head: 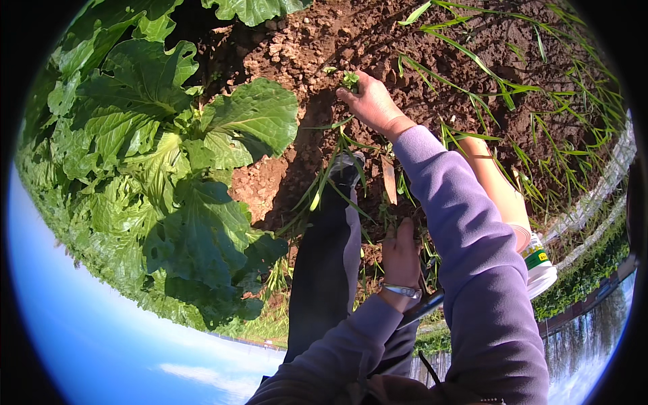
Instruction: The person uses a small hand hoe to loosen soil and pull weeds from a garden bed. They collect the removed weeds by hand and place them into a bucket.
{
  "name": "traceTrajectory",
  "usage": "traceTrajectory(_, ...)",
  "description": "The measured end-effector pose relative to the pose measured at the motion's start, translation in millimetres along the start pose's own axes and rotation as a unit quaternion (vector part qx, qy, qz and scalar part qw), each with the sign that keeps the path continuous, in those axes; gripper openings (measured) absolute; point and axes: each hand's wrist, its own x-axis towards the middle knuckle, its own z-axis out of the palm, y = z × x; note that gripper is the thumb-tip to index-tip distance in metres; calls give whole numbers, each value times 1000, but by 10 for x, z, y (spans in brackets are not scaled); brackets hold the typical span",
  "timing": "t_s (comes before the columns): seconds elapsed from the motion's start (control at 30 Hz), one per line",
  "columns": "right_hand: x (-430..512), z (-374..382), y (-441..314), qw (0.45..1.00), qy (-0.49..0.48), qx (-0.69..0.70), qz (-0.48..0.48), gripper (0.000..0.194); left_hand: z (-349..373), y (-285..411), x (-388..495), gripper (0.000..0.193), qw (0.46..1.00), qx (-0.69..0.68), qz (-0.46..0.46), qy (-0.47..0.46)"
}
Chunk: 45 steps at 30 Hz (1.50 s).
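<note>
My right hand (372, 101) reaches out over the brown soil, thumb and fingers closed around a small leafy green plant (350, 80). Lower down, my left hand (402, 258), with a silver-coloured bracelet (402, 290) at its wrist, is low among grass and weeds. Its fingertips are partly hidden in the plants, so what they hold is unclear. Between the two hands lies a flat, rust-brown strip (389, 179), its material uncertain. Just left of it are my shoe (347, 167) and dark-trousered leg (321, 248).
Large leafy vegetable plants (192, 131) fill the left side. Long-bladed grass (481, 96) spreads over the soil at the right. Beyond my right sleeve are a smooth peach-coloured cylindrical object (498, 192) and a white container (541, 276). A dark pole (422, 308) passes near my left wrist.
</note>
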Motion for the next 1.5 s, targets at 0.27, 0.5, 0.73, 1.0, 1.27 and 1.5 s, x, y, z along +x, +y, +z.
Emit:
traceTrajectory(0.27, 172, 11, 219, 995, 65, -30, -73, 41, -193, -349, 128, 24, 993, 61, 81, -55)
traceTrajectory(0.5, 88, 135, 0, 998, 32, -34, -51, 18, -340, -310, 186, 29, 933, 298, 173, -99)
traceTrajectory(0.73, -1890, -605, 384, 980, -102, 168, -27, 16, -214, -215, 88, 30, 981, 175, 83, -29)
traceTrajectory(1.0, -2864, -634, 706, 997, 0, 78, -17, 49, -391, -584, 91, 31, 729, 559, 351, -183)
traceTrajectory(1.27, -3550, -559, 1105, 969, 177, 163, -58, 18, -413, -632, -94, 31, 686, 616, 225, -316)
traceTrajectory(1.5, -4826, -1177, 1501, 916, 295, 272, 25, 10, -307, -617, -112, 19, 687, 597, 362, -203)
